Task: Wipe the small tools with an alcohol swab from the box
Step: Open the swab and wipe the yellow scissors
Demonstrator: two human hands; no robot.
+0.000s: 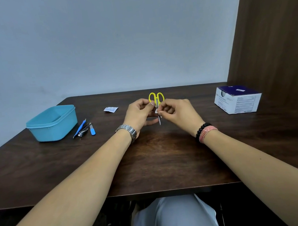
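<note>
Scissors: yellow-handled pair (157, 101) held up above the middle of the worktop (166, 147), handles pointing away, closed blades pointing down toward the person.
Swab: a small white swab (157, 111) sits right on the blades, just below the handles, folded against the metal.
Left hand: the left hand (139, 113) has its grip curled round the scissors near the pivot, thumb and fingers pinching them steady.
Right hand: the right hand (179, 112) pinches the swab between thumb and forefinger, pressed to the blade; the other fingers are curled in.
Wrists: a metal watch (128, 131) on the left, a black bead bracelet (202, 130) and a pink band (208, 133) on the right.
Torn wrapper: a small white sachet (110, 109) lies flat on the worktop, left of the hands and apart from them.
Other tools: further left, a blue-handled pick (81, 128), a nail clipper (82, 133) and a blue-handled file (92, 129) lie bunched together, just beside the tub.
Tub: a light blue plastic tub (52, 123), open on top, at the left edge of the worktop.
Swab box: a white and dark blue box (237, 99) stands well off to the right, near the brown panel (275, 44).
Backdrop: pale wall (109, 39) behind the worktop.
</note>
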